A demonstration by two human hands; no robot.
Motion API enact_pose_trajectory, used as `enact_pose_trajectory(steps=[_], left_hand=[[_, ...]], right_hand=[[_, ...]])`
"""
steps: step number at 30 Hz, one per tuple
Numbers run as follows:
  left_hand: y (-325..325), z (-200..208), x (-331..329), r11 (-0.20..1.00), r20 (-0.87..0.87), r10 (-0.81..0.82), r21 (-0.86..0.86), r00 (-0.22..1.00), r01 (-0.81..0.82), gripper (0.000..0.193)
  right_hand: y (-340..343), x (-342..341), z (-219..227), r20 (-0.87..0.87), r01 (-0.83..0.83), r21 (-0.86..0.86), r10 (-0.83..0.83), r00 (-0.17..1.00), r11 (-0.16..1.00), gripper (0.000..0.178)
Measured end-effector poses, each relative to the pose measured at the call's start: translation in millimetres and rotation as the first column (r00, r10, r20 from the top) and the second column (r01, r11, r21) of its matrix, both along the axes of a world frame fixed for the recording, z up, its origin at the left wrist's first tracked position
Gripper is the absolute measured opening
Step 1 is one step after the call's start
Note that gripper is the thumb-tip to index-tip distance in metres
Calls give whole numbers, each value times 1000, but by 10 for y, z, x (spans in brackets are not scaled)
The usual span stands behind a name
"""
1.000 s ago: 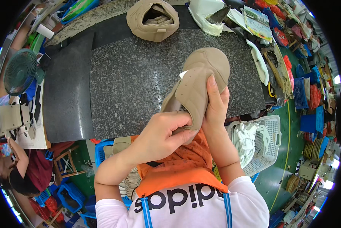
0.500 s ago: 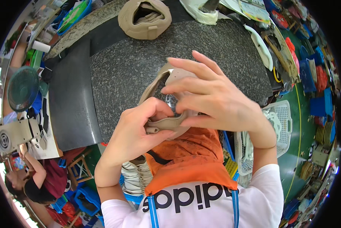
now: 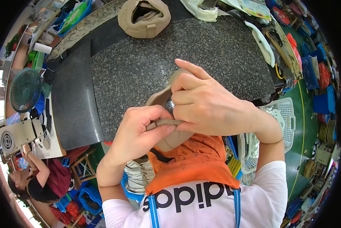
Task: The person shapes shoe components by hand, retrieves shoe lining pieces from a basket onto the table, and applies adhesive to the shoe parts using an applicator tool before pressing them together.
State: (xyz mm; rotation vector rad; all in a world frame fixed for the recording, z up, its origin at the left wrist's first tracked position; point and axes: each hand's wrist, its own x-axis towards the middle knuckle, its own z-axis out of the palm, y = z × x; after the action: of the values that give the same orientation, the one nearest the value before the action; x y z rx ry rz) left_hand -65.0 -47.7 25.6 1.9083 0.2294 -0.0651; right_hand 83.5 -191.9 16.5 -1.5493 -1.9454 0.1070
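Between my hands is a beige shoe upper, held over the near edge of the dark speckled stone slab. My left hand is closed on its near edge, with thumb and fingers pinching the material. Right beside it, my right hand pinches the same edge, its index finger sticking up away from the piece. Part of the upper curves up behind my fingers, and my right hand hides much of it. At the far side of the slab lies a bundle of nested beige uppers.
A white plastic basket with pale pieces stands to the right. Pale stacked pieces are by my left elbow. A white curved piece and yellow-handled scissors lie at the right edge. At left are a green fan and a co-worker.
My right hand's spread fingers have curled in and closed on the edge of the upper beside my left hand. The edge between my hands is now pinched together more tightly.
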Motion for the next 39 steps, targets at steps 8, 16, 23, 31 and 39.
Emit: enact_pose_trajectory(steps=[8, 16, 23, 31, 39], left_hand=[[70, 32, -93, 991, 39, -48, -120, 998, 52, 15], [-159, -14, -57, 982, 165, 111, -170, 980, -82, 21], [-248, -104, -12, 997, 266, 79, -21, 961, -76, 19], [-218, -156, -39, 998, 149, -58, -31, 987, 63, 22], [-61, -1122, -388, 554, 119, -70, -821, 990, 138, 42]], right_hand=[[-14, 86, 137, -16, 215, 193, -216, 976, 957, 28], [-568, -263, -462, -919, 149, -233, -267, 289, 961, 45], [-207, -348, -383, -849, 109, -138, -61, -525, 984, 35], [-150, -187, -438, -871, 185, -110, -5, -492, 977, 27], [-140, -160, -369, -664, 254, -169, 81, -743, 952, 21]])
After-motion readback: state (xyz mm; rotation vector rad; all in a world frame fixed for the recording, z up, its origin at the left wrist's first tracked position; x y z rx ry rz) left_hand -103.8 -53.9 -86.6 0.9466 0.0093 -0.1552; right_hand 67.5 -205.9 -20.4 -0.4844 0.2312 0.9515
